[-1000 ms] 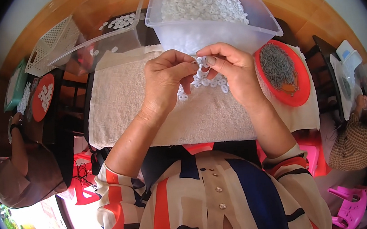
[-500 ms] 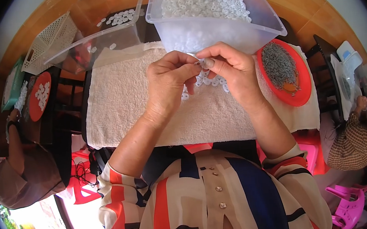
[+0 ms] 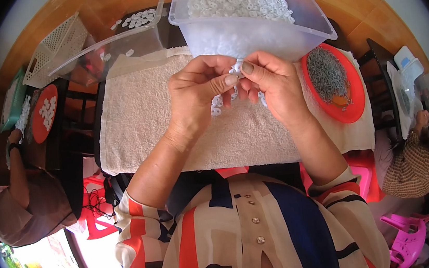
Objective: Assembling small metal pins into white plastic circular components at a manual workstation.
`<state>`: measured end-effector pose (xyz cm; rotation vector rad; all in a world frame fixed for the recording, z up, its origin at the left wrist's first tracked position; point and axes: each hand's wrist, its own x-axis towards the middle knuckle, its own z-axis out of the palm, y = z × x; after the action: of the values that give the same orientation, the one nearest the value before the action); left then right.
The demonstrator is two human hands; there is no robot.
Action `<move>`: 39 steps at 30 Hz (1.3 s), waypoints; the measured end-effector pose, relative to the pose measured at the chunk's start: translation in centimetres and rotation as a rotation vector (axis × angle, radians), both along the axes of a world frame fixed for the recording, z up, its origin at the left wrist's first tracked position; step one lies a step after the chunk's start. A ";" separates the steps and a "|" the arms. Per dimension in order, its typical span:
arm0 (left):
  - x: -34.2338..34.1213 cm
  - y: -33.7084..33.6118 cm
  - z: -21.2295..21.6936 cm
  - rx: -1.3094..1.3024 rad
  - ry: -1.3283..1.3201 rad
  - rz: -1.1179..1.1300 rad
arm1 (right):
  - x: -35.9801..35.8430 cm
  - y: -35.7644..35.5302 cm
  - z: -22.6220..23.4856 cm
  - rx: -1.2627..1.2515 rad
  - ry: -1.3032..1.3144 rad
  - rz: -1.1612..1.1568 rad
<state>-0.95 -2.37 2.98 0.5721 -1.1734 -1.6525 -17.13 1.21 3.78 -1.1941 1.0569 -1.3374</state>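
My left hand [image 3: 193,89] and my right hand [image 3: 277,77] meet above a cream towel [image 3: 156,124]. Thumbs and fingertips of both pinch a small white plastic piece [image 3: 238,67], partly hidden by the fingers. Whether a second small part is in the pinch cannot be made out. Loose white pieces [image 3: 216,110] with holes lie on the towel below, largely behind my hands. Right of my right hand, a red oval plate [image 3: 352,113] carries a heap of small grey screw-like parts [image 3: 325,72] and an orange object [image 3: 340,101].
A translucent bin [image 3: 262,37] full of white pieces stands beyond my hands. A clear bin [image 3: 137,41] with fewer pieces is at far left, beside a cream basket [image 3: 61,48]. Co-workers sit at left [image 3: 34,205] and right [image 3: 411,165]. Another red plate [image 3: 41,130] lies far left.
Both hands stay close together over the towel. The fingers have shifted around the white piece, and my right thumb has moved up and inward against it.
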 end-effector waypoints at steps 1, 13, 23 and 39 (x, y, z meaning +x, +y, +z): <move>0.0 0.0 0.1 -0.001 -0.002 -0.002 | 0.0 0.1 0.1 0.015 -0.018 0.005; 0.3 0.4 0.3 -0.065 -0.041 -0.129 | -0.1 0.4 -0.1 0.047 -0.179 0.095; 0.1 1.0 0.0 -0.068 -0.036 -0.076 | 0.7 0.8 -0.4 0.056 -0.206 0.075; -0.2 1.1 -0.4 -0.090 -0.011 -0.005 | 1.0 0.7 -0.2 -0.014 -0.231 0.137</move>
<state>-1.13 -1.22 2.60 0.5228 -1.2517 -1.5944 -16.16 1.93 3.56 -1.0730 0.7892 -1.3407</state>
